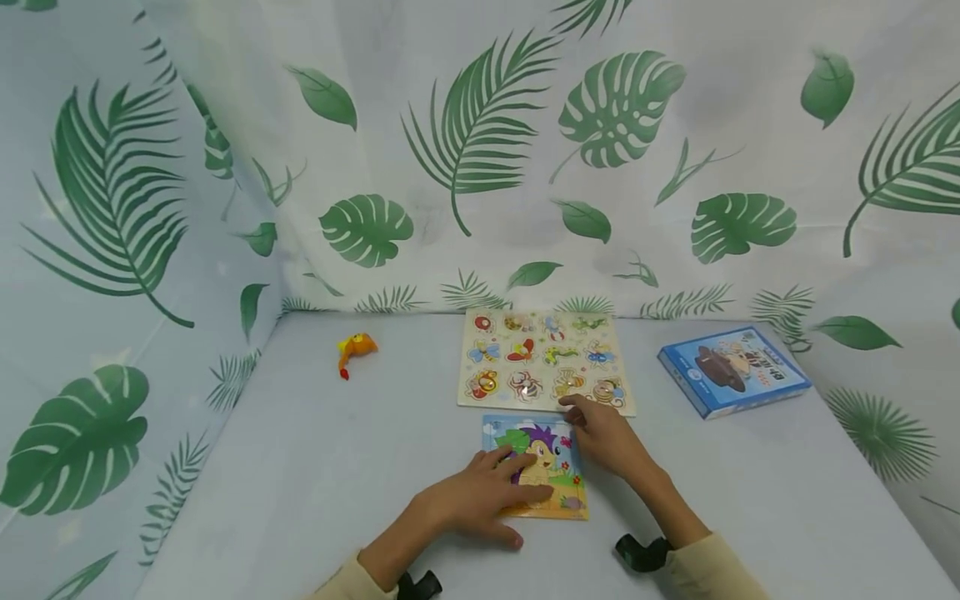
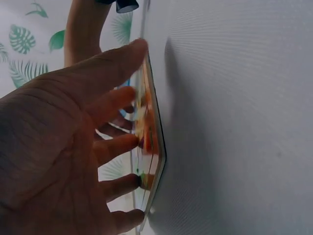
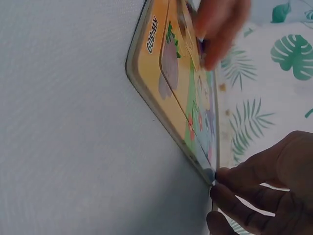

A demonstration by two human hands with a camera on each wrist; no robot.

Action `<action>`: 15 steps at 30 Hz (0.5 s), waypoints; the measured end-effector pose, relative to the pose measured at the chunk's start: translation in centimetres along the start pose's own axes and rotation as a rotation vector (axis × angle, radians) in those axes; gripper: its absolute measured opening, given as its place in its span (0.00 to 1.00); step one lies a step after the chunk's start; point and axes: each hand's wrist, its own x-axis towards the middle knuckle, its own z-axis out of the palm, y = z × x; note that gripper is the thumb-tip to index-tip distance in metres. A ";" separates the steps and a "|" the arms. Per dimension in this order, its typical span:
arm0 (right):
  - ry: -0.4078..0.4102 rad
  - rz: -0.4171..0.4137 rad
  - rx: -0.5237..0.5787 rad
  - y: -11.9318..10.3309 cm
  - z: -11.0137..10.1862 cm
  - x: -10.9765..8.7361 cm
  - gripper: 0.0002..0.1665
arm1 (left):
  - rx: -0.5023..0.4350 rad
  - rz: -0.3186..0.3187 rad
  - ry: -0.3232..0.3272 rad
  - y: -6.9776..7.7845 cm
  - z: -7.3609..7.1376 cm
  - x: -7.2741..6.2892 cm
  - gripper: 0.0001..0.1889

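A hedgehog jigsaw puzzle (image 1: 562, 500) in a flat frame lies on the table in front of me. My left hand (image 1: 483, 496) is spread over its left part, fingers apart and fairly straight, with some fingertips on the picture in the left wrist view. At the puzzle's far right corner is my right hand (image 1: 606, 433). In the right wrist view its thumb and index fingertip pinch that corner (image 3: 208, 174); the other fingers curl beside them. An insect peg board (image 1: 540, 354) lies just beyond the puzzle, and the right index finger reaches its near edge in the head view.
A blue box (image 1: 735, 371) lies at the back right of the white table (image 1: 337, 467). A small orange toy (image 1: 358, 344) lies at the back left. Leaf-patterned curtains (image 1: 480, 250) stand behind the table and at its sides.
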 end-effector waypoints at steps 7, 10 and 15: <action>-0.006 0.036 -0.034 -0.7 0.6 -0.3 0.23 | 0.051 -0.013 -0.001 0.3 0.7 -0.2 0.35; 0.006 0.040 -0.030 -0.9 0.5 -0.1 0.23 | 0.071 -0.017 0.010 0.3 0.6 -0.1 0.34; -0.018 0.098 0.016 -1.2 0.6 0.4 0.21 | 0.081 -0.023 0.010 0.1 0.7 0.1 0.34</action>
